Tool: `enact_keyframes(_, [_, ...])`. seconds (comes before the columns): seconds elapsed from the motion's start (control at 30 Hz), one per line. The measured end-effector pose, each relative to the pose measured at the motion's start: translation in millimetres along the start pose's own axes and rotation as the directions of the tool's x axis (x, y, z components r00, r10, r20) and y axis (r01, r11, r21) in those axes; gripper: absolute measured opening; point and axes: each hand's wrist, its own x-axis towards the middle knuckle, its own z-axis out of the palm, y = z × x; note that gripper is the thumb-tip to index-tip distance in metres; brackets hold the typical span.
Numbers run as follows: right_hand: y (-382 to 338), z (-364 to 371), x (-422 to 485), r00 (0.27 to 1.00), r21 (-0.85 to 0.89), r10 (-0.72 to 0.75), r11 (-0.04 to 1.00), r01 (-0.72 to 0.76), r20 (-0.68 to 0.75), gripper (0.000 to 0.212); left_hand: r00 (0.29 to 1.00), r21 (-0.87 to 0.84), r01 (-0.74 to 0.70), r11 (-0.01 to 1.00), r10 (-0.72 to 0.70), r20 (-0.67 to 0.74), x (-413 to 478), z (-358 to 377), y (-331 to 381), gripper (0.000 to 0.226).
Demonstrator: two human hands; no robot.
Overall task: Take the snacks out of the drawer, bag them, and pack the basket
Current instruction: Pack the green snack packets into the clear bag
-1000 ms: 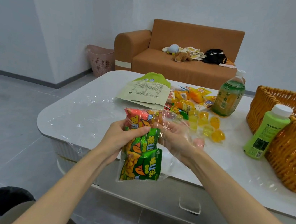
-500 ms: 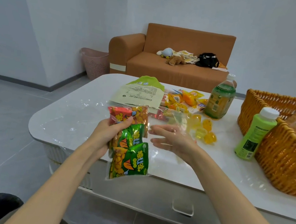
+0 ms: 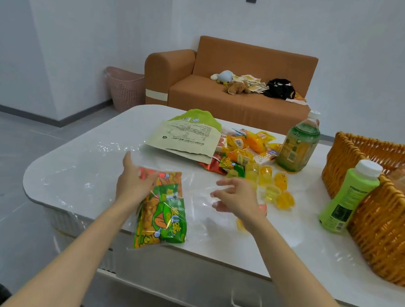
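Head view, left to right. The white rounded table [image 3: 66,161] fills the middle of the frame. Low at centre-left, the left hand [image 3: 134,184] holds a clear plastic bag of green and orange snack packets [image 3: 162,212] by its upper part. The thumb lies on the film and the fingers are hidden under it. The bag's lower end hangs past the table's near edge.

Just right of it, the right hand [image 3: 239,200] hovers with its fingers loosely spread, grasping nothing. I cannot tell whether it brushes the bag's loose mouth.

Beyond, a pile of yellow and orange snack packets [image 3: 242,145] and small yellow jelly cups [image 3: 278,189] lie unbagged. The woven wicker basket [image 3: 389,229] sits at the right edge of the frame.

The bagging step seems near its end. Next, the right hand likely needs to close the bag's mouth before the bag is carried rightward into the basket.
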Motion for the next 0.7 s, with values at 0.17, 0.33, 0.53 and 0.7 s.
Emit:
enact_keyframes(0.17, [-3,-6,22,0.93,-0.526,-0.33,0.826,0.201,-0.163,0.03,0.941,0.415,-0.335,0.846,0.319,0.109,-2,16,8,0.058])
enact_keyframes(0.33, [-12,-14,68,0.868,-0.664,-0.464,0.707,0.242,-0.178,0.03,0.838,0.572,-0.543,0.614,0.353,0.417,-19,39,24,0.05])
enact_keyframes(0.53, [-11,-6,112,0.915,-0.798,-0.402,0.557,0.23,-0.017,0.039,0.826,0.695,-0.538,0.477,0.134,0.548,-17,49,19,0.055])
enact_keyframes(0.7, [7,18,140,0.971,-0.923,-0.24,0.37,0.108,0.018,0.045,0.802,0.7,-0.556,0.447,0.069,0.593,-7,51,17,0.058])
